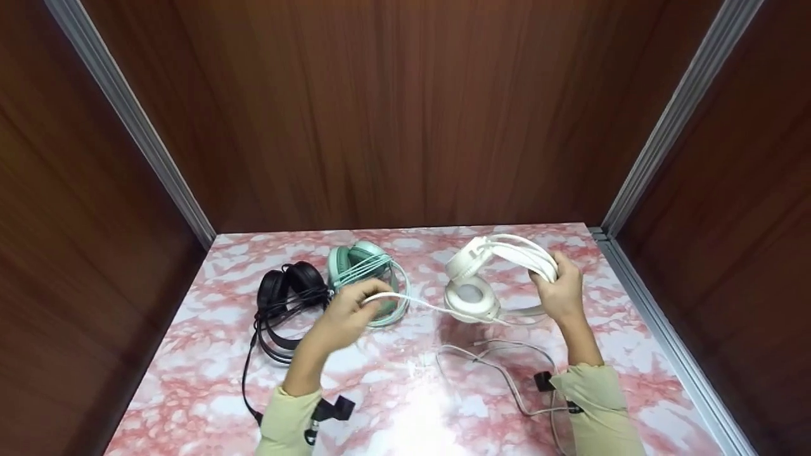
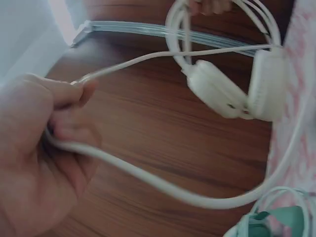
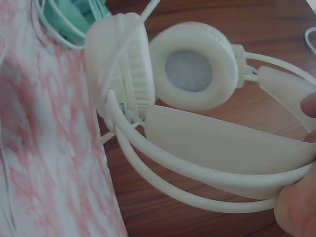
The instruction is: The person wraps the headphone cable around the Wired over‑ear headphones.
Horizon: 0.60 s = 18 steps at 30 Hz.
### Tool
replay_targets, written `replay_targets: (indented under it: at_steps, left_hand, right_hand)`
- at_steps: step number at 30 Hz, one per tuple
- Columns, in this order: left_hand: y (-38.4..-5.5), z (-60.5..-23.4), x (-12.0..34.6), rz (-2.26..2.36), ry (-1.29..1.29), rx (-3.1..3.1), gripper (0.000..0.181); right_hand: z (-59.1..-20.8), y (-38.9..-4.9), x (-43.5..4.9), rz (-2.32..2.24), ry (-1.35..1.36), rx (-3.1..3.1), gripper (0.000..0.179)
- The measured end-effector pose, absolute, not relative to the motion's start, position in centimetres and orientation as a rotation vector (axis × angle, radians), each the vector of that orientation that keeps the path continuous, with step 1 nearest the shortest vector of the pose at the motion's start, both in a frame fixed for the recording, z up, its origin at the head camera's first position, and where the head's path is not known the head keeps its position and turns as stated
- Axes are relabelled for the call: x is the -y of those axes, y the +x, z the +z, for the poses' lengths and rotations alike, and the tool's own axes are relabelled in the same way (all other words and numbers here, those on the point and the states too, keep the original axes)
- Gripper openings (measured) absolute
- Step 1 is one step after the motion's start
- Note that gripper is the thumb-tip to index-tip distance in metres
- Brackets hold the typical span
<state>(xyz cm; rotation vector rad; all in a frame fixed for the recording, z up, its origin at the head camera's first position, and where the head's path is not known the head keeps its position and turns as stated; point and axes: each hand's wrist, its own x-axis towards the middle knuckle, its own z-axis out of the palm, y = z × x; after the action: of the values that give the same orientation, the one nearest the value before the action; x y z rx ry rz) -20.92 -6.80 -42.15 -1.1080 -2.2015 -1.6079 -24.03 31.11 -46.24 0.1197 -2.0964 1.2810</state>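
Note:
My right hand (image 1: pixel 561 291) grips white over-ear headphones (image 1: pixel 472 297) by the headband, holding them above the table with the ear cups hanging toward the left. In the right wrist view, fingers wrap the twin bands (image 3: pixel 212 173) at the right edge, and one round ear pad (image 3: pixel 195 79) faces the camera. My left hand (image 1: pixel 345 316) pinches the white cable (image 1: pixel 418 301) that runs over from the ear cup. Seen from the left wrist, the cable (image 2: pixel 163 185) passes between thumb and fingers and loops down. More white cable (image 1: pixel 507 373) lies loosely on the table near the right sleeve.
Black headphones (image 1: pixel 272 294) with a bundled cord lie at the left of the marbled pink table (image 1: pixel 215 380). Green headphones (image 1: pixel 339 263), their cable wound round them, sit beside these, partly behind my left hand. Brown wood panels (image 1: pixel 405 114) enclose the back and sides.

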Motion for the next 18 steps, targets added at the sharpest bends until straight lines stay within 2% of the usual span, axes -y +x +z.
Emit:
replay_targets:
  at_steps: [3, 6, 10, 14, 18]
  left_hand:
    - [-21.2, -40.4, 7.8, -1.738, -1.051, 2.208, 0.011]
    - [-22.1, -38.6, 9.2, -1.657, -0.995, 2.378, 0.011]
    - [-23.0, -36.3, 11.6, -1.528, -1.188, 2.634, 0.008]
    - [-23.9, -35.5, 13.5, -1.677, -1.459, 2.516, 0.007]
    - [-25.0, -35.9, 13.8, -1.835, -1.367, 2.219, 0.013]
  right_hand:
    - [-45.6, -24.2, -31.2, 1.268, 0.19, 2.182, 0.018]
    - [-45.1, -24.4, -31.2, 1.282, 0.266, 2.263, 0.019]
    - [-44.6, -24.2, -31.1, 1.317, 0.364, 2.325, 0.018]
    - [-43.5, -23.8, -30.8, 1.521, 0.511, 2.283, 0.016]
    - [-43.4, -23.8, -30.4, 1.817, 0.772, 2.164, 0.016]
